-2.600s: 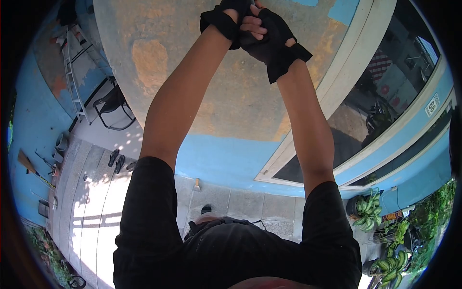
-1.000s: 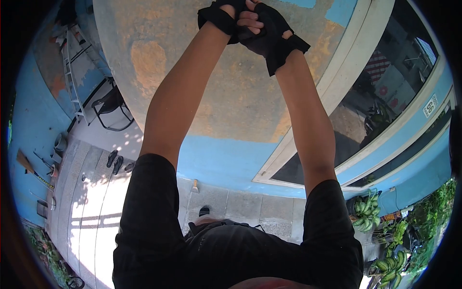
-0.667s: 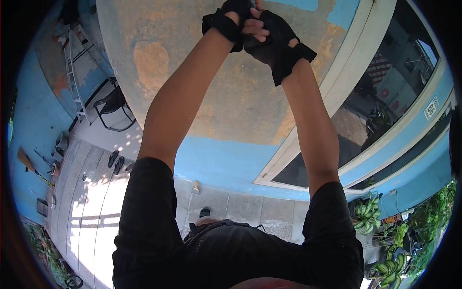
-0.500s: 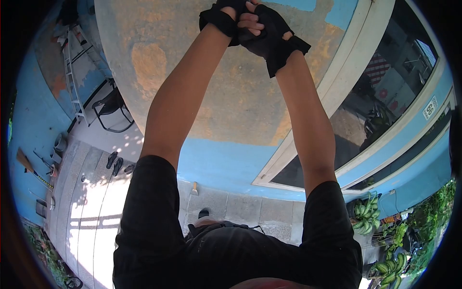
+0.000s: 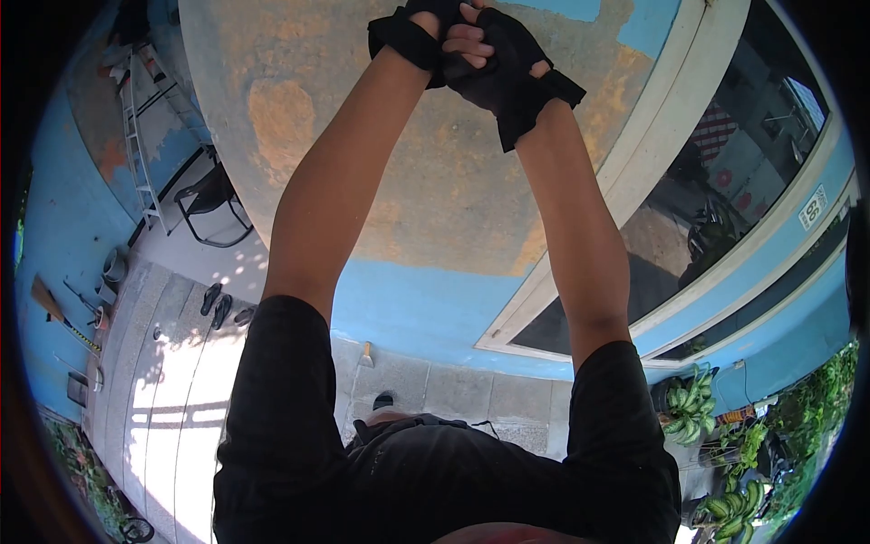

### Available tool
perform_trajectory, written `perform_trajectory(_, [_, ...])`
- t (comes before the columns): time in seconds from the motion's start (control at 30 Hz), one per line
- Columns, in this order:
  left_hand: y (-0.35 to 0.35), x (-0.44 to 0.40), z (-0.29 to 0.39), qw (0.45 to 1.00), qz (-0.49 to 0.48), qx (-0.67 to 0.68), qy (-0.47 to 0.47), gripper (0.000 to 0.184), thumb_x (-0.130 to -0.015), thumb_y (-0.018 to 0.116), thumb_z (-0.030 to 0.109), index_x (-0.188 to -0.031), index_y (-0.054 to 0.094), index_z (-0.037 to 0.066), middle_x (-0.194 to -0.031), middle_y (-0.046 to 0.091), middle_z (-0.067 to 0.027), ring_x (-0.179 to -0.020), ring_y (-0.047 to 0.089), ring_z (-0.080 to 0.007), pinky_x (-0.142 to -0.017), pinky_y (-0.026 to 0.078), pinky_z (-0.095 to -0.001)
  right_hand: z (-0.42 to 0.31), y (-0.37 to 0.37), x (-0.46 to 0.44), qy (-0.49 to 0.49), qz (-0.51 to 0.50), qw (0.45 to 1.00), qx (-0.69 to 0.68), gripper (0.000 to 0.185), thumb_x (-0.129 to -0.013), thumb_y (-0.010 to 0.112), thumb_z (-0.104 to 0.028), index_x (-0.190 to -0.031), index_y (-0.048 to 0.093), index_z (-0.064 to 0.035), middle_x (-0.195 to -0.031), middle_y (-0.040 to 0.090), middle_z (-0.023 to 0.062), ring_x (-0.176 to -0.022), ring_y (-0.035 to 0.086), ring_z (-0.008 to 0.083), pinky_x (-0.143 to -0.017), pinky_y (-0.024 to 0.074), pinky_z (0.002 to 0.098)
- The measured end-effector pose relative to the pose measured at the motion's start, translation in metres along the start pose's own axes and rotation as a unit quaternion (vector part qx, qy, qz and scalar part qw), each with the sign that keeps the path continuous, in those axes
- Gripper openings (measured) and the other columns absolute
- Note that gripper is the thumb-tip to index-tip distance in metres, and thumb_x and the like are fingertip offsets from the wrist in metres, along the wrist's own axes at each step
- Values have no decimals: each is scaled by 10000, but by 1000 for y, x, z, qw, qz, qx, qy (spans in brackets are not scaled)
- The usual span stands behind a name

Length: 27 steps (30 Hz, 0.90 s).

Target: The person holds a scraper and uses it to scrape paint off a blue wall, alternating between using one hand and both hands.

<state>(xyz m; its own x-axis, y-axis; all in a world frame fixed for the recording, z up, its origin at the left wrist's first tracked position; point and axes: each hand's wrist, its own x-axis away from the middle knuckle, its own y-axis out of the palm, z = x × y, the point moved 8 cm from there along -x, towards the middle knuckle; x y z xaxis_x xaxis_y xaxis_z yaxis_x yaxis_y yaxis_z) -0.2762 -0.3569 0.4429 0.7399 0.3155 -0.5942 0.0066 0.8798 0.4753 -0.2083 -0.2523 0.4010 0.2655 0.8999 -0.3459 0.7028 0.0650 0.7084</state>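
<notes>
Several orange blotches (image 5: 279, 118) on the grey wall (image 5: 435, 181), blue below.

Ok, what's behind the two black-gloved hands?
Around the left hand and right hand shows a patchy grey-and-orange wall, with light-blue paint near the top. The part behind them is covered; anything inside their grip is hidden too.

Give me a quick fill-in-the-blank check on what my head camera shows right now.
1. The gloves on the left hand and right hand are coloured ____.
2. Below the worn patch, the wall is painted ____.
3. The ladder stands on the picture's ____ side.

Missing words: black; blue; left.
</notes>
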Motion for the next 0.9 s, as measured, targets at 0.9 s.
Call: perform_trajectory(0.9, [-38, -35, -2, 995, -59, -64, 40, 248, -952, 466, 273, -771, 540, 119, -680, 545, -16, -506, 462, -124, -415, 390, -264, 8, 2, -6, 8, -17, 999, -49, 77, -983, 474, -147, -914, 472, -181, -605, 443, -22, -443, 404, 76, -405, 319, 223])
